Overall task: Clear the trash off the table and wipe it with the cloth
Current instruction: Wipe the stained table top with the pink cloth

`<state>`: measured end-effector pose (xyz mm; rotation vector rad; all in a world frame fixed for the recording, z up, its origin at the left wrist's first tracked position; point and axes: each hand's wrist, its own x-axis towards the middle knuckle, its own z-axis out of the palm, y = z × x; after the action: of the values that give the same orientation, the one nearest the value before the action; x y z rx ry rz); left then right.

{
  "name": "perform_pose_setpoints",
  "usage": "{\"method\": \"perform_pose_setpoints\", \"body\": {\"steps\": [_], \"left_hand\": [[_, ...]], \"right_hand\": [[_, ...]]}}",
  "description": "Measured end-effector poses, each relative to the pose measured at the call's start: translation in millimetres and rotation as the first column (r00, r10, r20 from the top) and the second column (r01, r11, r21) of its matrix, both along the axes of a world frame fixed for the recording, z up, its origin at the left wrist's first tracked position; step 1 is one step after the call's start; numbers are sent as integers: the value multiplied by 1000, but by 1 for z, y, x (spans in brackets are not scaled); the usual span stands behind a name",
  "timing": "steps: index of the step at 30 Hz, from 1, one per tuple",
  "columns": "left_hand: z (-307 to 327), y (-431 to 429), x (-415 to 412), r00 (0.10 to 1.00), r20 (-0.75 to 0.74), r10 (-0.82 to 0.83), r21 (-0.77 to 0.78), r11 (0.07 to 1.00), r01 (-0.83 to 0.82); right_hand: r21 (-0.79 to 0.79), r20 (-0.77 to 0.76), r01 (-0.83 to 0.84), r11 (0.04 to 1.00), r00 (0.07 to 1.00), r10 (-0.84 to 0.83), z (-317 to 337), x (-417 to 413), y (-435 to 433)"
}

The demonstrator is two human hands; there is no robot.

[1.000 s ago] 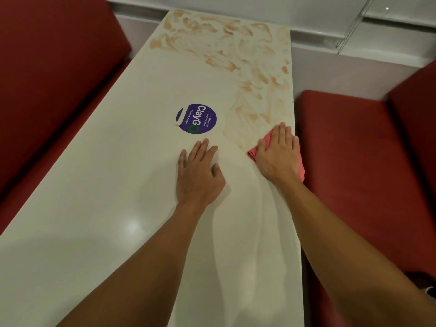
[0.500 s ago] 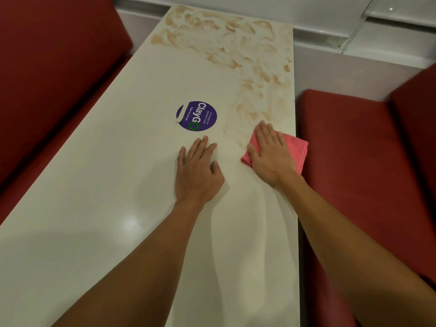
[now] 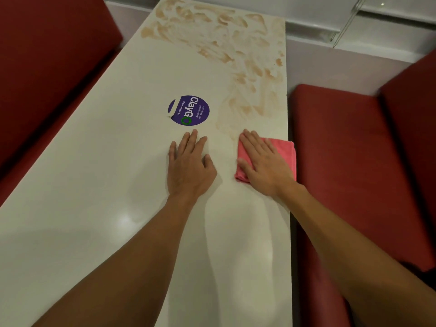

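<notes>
A folded pink cloth [image 3: 284, 151] lies at the right edge of the white table [image 3: 94, 161], slightly overhanging it. My right hand [image 3: 262, 161] presses flat on the cloth with straight fingers pointing up and left. Just to its left, my left hand [image 3: 188, 166] rests palm down on the bare tabletop, fingers spread. Brown smears [image 3: 226, 43] cover the far right part of the table, reaching down to just above the cloth.
A round purple sticker [image 3: 188, 110] is stuck on the table just beyond my left hand. Red bench seats stand on the left [image 3: 47, 67] and on the right [image 3: 354, 161]. A grey wall ledge [image 3: 354, 31] runs behind the table's far end.
My right hand has slid the cloth leftwards and slightly towards me along the right edge, and its fingers have turned to point left. The left hand has stayed in place.
</notes>
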<state>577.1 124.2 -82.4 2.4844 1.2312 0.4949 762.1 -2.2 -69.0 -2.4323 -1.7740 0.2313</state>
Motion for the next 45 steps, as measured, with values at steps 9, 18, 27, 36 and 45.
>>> {"method": "perform_pose_setpoints", "body": {"steps": [9, 18, 27, 36, 45], "left_hand": [[-1, 2, 2, 999, -33, 36, 19, 999, -35], [-3, 0, 1, 993, -25, 119, 28, 993, -118], [-1, -4, 2, 982, -30, 186, 35, 982, -185], [4, -4, 1, 982, -8, 188, 31, 982, -188], [3, -3, 2, 982, 25, 188, 24, 982, -189]], "right_hand": [[0, -10, 126, 992, 992, -126, 3, -5, 45], [8, 16, 208, 978, 978, -208, 1, 3, 49], [29, -8, -159, 987, 987, 159, 0, 23, 0], [19, 7, -320, 947, 947, 320, 0, 0, 31], [33, -14, -41, 999, 999, 42, -3, -9, 85]]}}
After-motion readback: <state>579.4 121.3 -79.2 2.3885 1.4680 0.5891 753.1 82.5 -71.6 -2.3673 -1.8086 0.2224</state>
